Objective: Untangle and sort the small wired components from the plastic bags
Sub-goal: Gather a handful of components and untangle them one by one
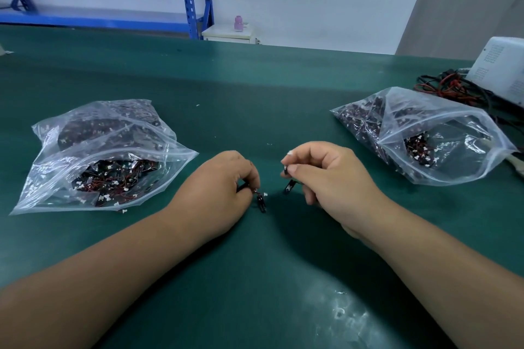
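On the green mat (255,278) the two hands sit close together, not touching. The left hand (224,187) has its fingers curled, pinching a wired part (261,202) whose black body hangs down to the mat, with a white plug and red wire showing at the fingertips. The right hand (323,176) pinches a second part (288,186) between thumb and forefinger, its black end dangling below. No wire seems to bridge the gap, so the pair looks freed, though thin leads would be hard to see here. To do this step well, I would grip each part by its body rather than the wire, draw them apart slowly, stop at any tug, then lay each down alone. Beyond, the left bag (99,161) and right bag (425,139) lie well apart, each holding many tangled parts. Loose parts are best kept clear of their mouths. Farther right stands a white box (502,68) with cables (448,88).
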`<move>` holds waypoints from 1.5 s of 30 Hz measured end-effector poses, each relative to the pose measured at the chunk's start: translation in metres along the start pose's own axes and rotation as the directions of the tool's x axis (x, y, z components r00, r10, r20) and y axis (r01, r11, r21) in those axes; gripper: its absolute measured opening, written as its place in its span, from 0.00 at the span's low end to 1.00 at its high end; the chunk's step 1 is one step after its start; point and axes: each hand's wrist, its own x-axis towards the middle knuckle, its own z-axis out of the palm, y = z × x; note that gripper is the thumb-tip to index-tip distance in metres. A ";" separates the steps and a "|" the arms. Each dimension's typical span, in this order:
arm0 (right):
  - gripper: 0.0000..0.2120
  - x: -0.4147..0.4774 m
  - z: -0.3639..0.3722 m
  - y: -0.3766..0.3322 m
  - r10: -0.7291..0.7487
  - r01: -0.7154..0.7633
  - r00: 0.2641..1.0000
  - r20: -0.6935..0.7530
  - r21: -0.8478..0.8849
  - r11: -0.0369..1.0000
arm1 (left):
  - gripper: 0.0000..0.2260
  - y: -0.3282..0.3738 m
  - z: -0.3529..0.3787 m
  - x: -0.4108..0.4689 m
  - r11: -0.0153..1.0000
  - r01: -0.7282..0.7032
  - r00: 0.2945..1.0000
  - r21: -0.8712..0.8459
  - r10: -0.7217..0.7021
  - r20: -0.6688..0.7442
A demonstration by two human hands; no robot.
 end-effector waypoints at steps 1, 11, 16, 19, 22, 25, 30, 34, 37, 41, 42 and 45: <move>0.10 0.000 -0.002 0.000 -0.004 0.005 1.000 0.025 -0.054 0.999 | 0.11 0.000 0.000 0.000 1.000 0.001 1.000 0.010 -0.001 0.012; 0.09 0.008 -0.017 0.013 0.010 -0.028 0.996 -0.093 -0.195 0.980 | 0.03 0.004 -0.002 -0.007 0.996 -0.002 0.999 0.085 -0.001 0.042; 0.11 0.010 -0.031 0.022 -0.004 -0.026 0.998 -0.068 -0.431 0.902 | 0.06 0.004 -0.004 -0.012 0.994 -0.039 0.993 0.104 0.027 0.114; 0.11 0.005 -0.028 0.021 -0.025 0.045 0.998 0.049 -0.456 0.889 | 0.09 0.003 -0.006 -0.015 0.989 -0.087 0.986 0.122 0.068 0.155; 0.08 -0.004 -0.017 0.019 -0.113 0.182 0.980 0.165 -0.504 0.844 | 0.12 0.002 -0.009 -0.018 0.977 -0.141 0.977 0.163 0.110 0.182; 0.06 -0.010 -0.002 0.018 -0.144 0.254 0.965 0.219 -0.642 0.723 | 0.14 0.000 -0.014 -0.023 0.962 -0.185 0.967 0.199 0.142 0.212; 0.02 -0.017 0.007 0.015 -0.150 0.282 0.959 0.241 -0.740 0.610 | 0.16 -0.003 -0.019 -0.030 0.936 -0.193 0.969 0.294 0.135 0.206; 0.04 -0.017 0.002 0.014 -0.135 0.276 0.960 0.243 -0.771 0.574 | 0.18 -0.004 -0.023 -0.030 0.918 -0.171 0.974 0.359 0.103 0.201; 0.05 -0.017 -0.005 0.014 -0.108 0.208 0.978 0.179 -0.767 0.607 | 0.19 -0.006 -0.024 -0.029 0.921 -0.139 0.980 0.364 0.074 0.185; 0.07 -0.015 -0.008 0.013 -0.089 0.161 0.987 0.134 -0.774 0.612 | 0.20 -0.007 -0.023 -0.029 0.915 -0.114 0.984 0.387 0.049 0.173; 0.07 -0.015 -0.008 0.013 -0.087 0.163 0.987 0.139 -0.777 0.608 | 0.19 -0.007 -0.023 -0.029 0.910 -0.105 0.985 0.400 0.040 0.168; 0.09 -0.014 -0.010 0.015 -0.088 0.154 0.988 0.127 -0.774 0.614 | 0.20 -0.008 -0.025 -0.028 0.897 -0.076 0.987 0.436 0.005 0.161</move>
